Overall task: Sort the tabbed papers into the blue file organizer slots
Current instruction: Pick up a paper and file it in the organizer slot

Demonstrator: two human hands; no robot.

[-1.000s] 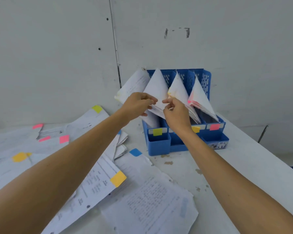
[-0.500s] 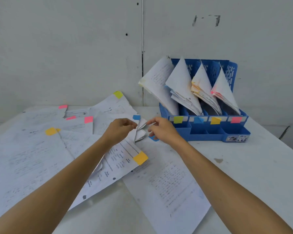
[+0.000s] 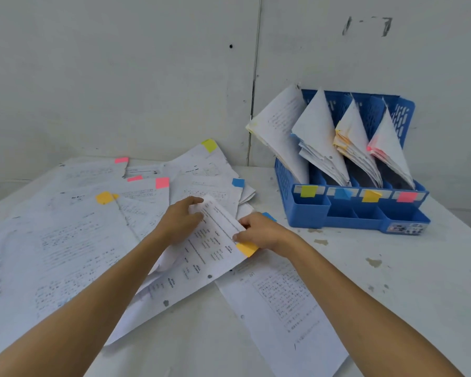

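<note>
Blue plastic file organizer (image 3: 351, 216) = landmark. Stands upright on white table (image 3: 392, 281), back against the wall (image 3: 120, 77). 4 slots, each w/ a leaning stack of sheets. Front label tabs, counted from the end nearest the loose pile: yellow-green (image 3: 308, 191), blue (image 3: 342, 193), orange (image 3: 371, 195), pink (image 3: 407, 196).

Both hands in front of organizer, off its yellow-green end, apart from it, on one printed sheet (image 3: 210, 257) w/ orange tab (image 3: 246, 248) at its edge.
- Left hand (image 3: 184, 219): on the sheet corner farther from organizer's front; fingers curled over top edge, thumb on the face, pinching the paper.
- Right hand (image 3: 261, 232): on the sheet edge nearer organizer; thumb + fingers pinch the paper just above the orange tab.

Sheet lies tilted, partly atop other loose papers (image 3: 79, 240), which spread away from organizer's yellow-green end, tabs pink, orange, blue, yellow-green. Another sheet (image 3: 280, 300), blue-tabbed, lies under right forearm, in front of organizer.
</note>
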